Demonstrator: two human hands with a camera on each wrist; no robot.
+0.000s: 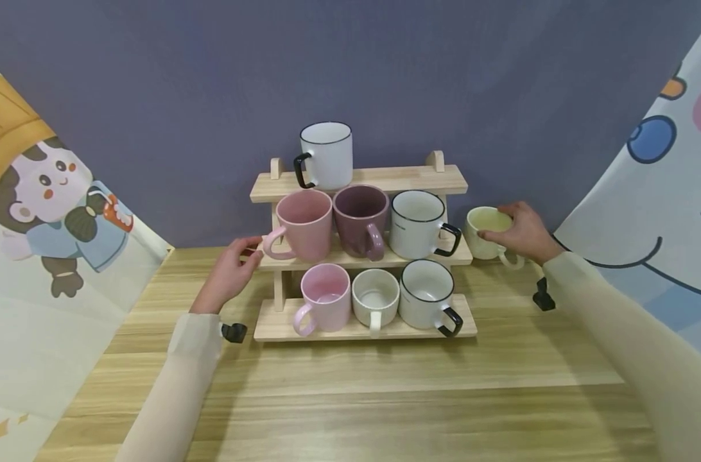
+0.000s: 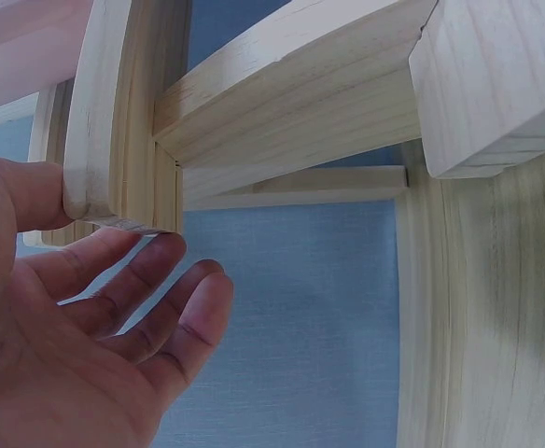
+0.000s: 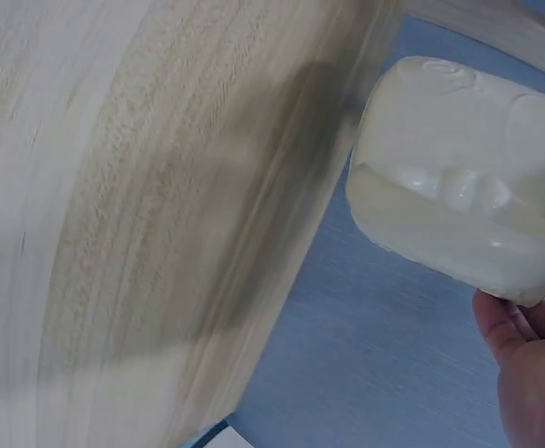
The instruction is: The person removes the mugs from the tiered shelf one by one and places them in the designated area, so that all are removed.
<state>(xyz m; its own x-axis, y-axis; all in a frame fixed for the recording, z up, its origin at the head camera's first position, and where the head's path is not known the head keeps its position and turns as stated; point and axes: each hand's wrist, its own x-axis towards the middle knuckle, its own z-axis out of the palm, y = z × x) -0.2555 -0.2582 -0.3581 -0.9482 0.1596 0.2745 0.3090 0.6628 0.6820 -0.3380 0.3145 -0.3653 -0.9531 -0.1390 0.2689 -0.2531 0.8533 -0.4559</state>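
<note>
My left hand (image 1: 229,273) is at the left end of the middle tier of a three-tier wooden display rack (image 1: 268,321). In the left wrist view its thumb lies on one face of the board end (image 2: 128,140), with curled fingertips against the underside. To the right of the rack, my right hand (image 1: 526,234) grips a pale yellow-green mug (image 1: 475,240) by its rim, thumb on the near side. That mug's handle points toward the lower right. Seen from the right wrist, the mug (image 3: 440,131) shows a moulded relief on its side, and only part of the hand appears.
A white mug with a black handle (image 1: 333,160) stands on the top tier. The middle tier bears a pink mug (image 1: 310,234), a purple mug (image 1: 350,231) and a black-rimmed white mug (image 1: 411,234). Three more mugs stand below. A blue-grey curtain (image 1: 212,128) hangs behind.
</note>
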